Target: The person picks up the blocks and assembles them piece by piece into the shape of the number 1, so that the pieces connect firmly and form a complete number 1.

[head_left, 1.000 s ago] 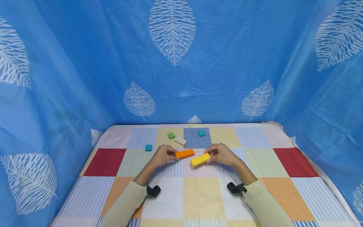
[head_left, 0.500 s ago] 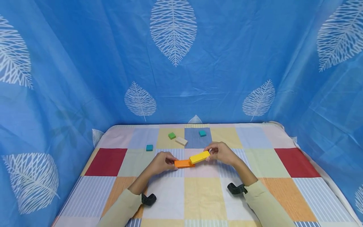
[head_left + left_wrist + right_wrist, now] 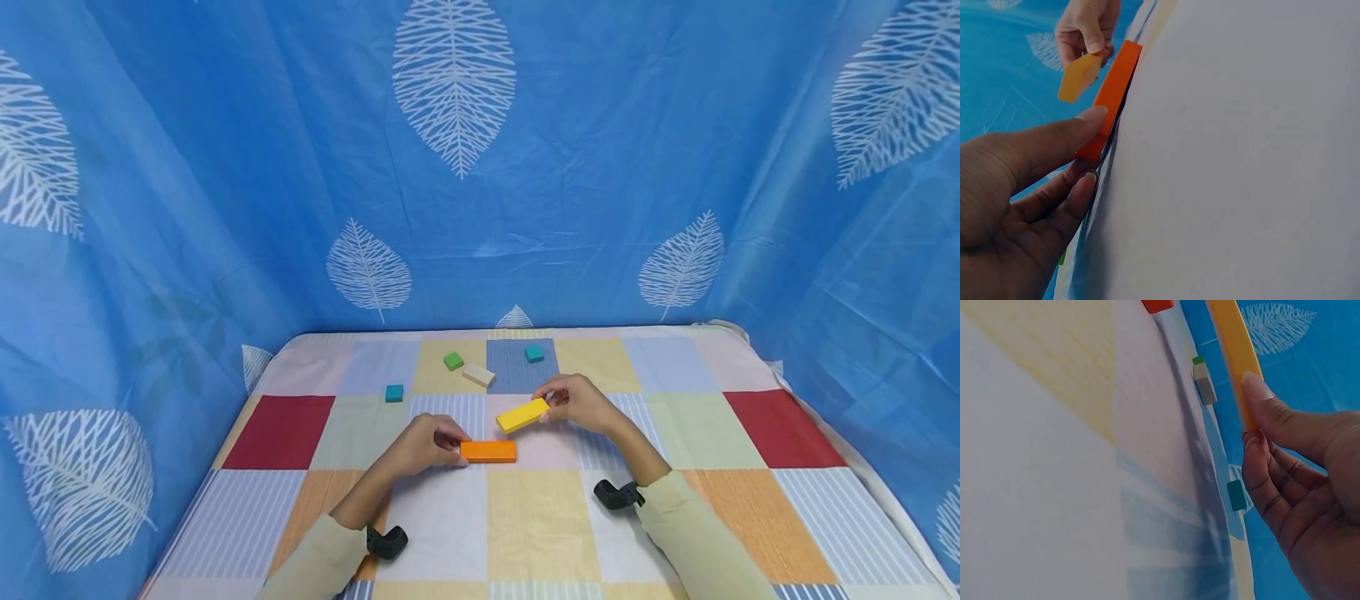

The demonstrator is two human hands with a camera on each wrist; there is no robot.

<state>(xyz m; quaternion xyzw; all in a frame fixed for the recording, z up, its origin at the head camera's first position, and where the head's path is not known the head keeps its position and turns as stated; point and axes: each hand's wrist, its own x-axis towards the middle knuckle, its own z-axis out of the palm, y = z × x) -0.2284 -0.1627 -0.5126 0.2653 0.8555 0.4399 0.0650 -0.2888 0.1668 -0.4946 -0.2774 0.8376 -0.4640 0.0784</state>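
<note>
In the head view my left hand (image 3: pixel 423 446) pinches the left end of an orange block (image 3: pixel 488 452), a long flat bar lying level close to the cloth. The left wrist view shows the thumb on one face of the orange block (image 3: pixel 1113 94) and fingers behind it. My right hand (image 3: pixel 581 404) holds a yellow block (image 3: pixel 522 415) by its right end, thumb and fingers pinching it. That yellow block (image 3: pixel 1238 356) is raised off the cloth in the right wrist view. It sits behind and slightly right of the orange one, tilted, and the two are apart.
Farther back on the patchwork cloth (image 3: pixel 532 525) lie a green block (image 3: pixel 453 361), a pale wooden block (image 3: pixel 478 375), a teal block (image 3: pixel 534 354) and another teal block (image 3: pixel 394 393) to the left. A blue leaf-print curtain (image 3: pixel 570 167) surrounds the table's back and sides.
My left hand has brought the orange block nearer to me and turned it level across the view. The yellow block has moved slightly back and left, held throughout by my right hand.
</note>
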